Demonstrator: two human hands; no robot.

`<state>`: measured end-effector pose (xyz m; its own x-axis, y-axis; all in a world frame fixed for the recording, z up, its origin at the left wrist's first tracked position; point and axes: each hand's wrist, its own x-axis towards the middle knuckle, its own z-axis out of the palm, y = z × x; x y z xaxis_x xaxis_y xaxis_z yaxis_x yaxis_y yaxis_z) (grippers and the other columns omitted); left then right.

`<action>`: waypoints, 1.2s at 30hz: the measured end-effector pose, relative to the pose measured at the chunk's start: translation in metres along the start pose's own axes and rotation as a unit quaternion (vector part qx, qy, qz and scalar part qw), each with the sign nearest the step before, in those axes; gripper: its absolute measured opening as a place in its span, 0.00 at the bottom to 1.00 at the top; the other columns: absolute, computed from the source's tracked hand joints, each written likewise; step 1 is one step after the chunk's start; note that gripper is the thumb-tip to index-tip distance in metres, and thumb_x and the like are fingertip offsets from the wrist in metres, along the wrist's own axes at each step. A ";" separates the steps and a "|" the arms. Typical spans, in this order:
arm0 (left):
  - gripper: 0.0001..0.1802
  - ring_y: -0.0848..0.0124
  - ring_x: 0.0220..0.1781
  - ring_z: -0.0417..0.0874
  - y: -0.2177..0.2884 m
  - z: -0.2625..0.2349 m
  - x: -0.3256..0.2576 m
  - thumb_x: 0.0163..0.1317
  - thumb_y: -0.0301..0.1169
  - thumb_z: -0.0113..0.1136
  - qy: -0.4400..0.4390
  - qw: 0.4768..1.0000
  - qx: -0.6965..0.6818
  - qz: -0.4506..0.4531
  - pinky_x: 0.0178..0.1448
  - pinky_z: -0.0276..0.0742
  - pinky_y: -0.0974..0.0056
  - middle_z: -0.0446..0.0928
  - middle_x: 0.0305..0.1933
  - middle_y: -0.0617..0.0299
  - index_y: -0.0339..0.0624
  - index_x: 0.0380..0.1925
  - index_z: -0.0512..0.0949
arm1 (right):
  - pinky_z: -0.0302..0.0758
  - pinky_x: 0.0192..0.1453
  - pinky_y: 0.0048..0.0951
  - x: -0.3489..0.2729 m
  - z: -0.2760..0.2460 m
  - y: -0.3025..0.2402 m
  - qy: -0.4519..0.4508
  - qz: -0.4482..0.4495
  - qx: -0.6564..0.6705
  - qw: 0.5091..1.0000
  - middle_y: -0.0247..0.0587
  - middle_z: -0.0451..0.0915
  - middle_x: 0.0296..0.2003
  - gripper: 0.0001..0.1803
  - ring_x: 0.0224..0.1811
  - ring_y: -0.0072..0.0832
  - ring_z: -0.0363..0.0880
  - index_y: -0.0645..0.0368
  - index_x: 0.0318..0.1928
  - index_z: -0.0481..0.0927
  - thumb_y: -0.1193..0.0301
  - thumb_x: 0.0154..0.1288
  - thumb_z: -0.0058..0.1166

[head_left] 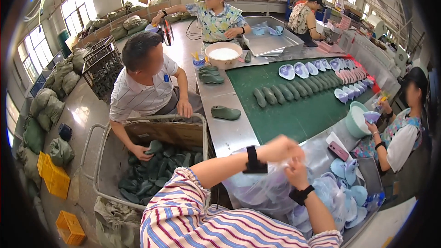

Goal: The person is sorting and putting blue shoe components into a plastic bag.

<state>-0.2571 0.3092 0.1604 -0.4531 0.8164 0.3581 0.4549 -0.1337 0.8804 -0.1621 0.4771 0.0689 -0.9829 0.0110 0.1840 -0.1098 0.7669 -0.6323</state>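
Note:
My left hand (280,149) and my right hand (296,173) come close together over a clear plastic bag (262,188). The fingers of both look curled in, with motion blur on them. What they pinch, if anything, is too small and smeared to name. Bluish-purple pieces show through the bag, which lies at the near edge of the table. Right beside it, a metal tray (377,174) holds a heap of light blue shoe uppers (356,197). A dark band circles each of my wrists.
A conveyor with a green belt (275,124) carries rows of green shoe lasts (294,93) and purple uppers (301,70). At left, a co-worker's hand reaches into a cart (102,165) full of lasts. A phone (338,150) and a green basin (357,119) are at right, near another co-worker.

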 end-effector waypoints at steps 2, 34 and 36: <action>0.10 0.65 0.36 0.77 -0.014 -0.032 0.000 0.58 0.33 0.53 0.110 0.988 -0.023 -0.110 0.42 0.72 0.66 0.77 0.31 0.55 0.38 0.32 0.77 | 0.68 0.31 0.32 -0.011 -0.010 0.017 0.035 -0.089 0.010 0.995 0.41 0.74 0.22 0.08 0.27 0.38 0.71 0.60 0.31 0.78 0.72 0.47 0.54; 0.06 0.63 0.31 0.77 -0.068 -0.028 -0.048 0.50 0.27 0.51 0.028 0.891 0.444 0.095 0.45 0.68 0.63 0.75 0.23 0.61 0.45 0.29 0.75 | 0.68 0.26 0.22 -0.058 -0.145 0.135 0.304 0.273 0.407 0.817 0.33 0.72 0.21 0.05 0.22 0.22 0.71 0.59 0.28 0.70 0.82 0.49 0.45; 0.07 0.64 0.34 0.77 -0.045 -0.050 -0.061 0.48 0.26 0.53 0.050 0.862 0.498 0.082 0.46 0.68 0.62 0.76 0.25 0.62 0.45 0.30 0.75 | 0.67 0.26 0.26 -0.056 -0.123 0.129 0.380 0.244 0.132 0.883 0.35 0.70 0.19 0.06 0.20 0.26 0.70 0.59 0.26 0.70 0.83 0.48 0.45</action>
<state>-0.2880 0.2371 0.1146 -0.3612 0.7728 0.5218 0.9289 0.3472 0.1288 -0.1026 0.6544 0.0696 -0.5510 0.8026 0.2286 0.1712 0.3769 -0.9103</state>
